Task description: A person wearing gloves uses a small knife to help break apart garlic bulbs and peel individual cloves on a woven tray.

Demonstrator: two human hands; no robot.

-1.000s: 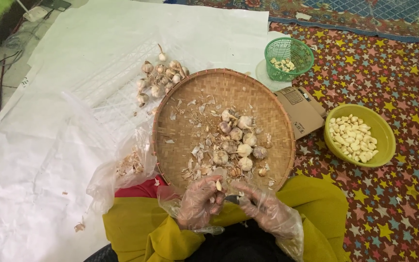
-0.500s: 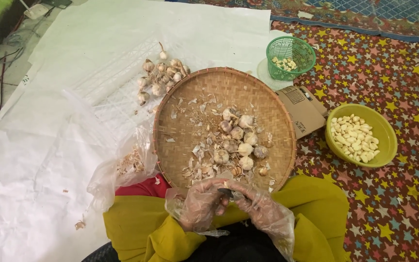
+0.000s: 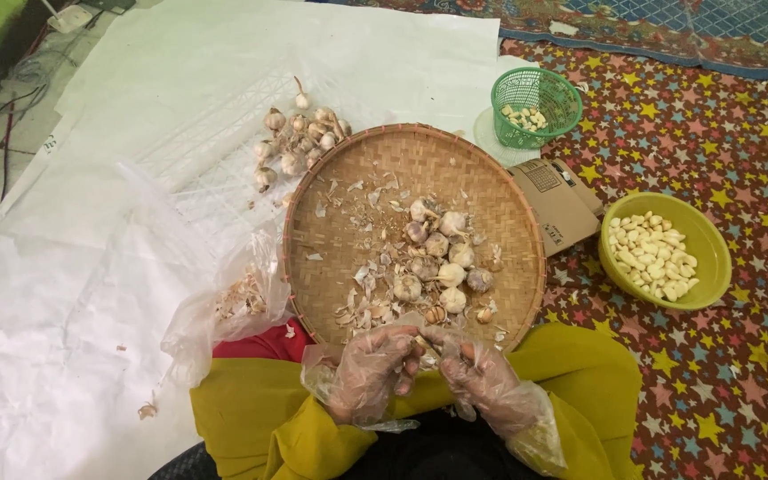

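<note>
Both gloved hands, left hand [image 3: 368, 373] and right hand [image 3: 482, 380], pinched one small garlic clove [image 3: 426, 345] between closed fingers, with the woven tray [image 3: 340, 169] at 12 o'clock.

We see the scene under soft, even indoor light with no hard shadows. The white plastic sheet [image 3: 135, 178] reads bright, close to washed out across its upper part. The woven bamboo tray [image 3: 384, 169] throws only a faint shadow. Detail is fairly sharp at center, while straight edges bow slightly toward the corners.
</note>
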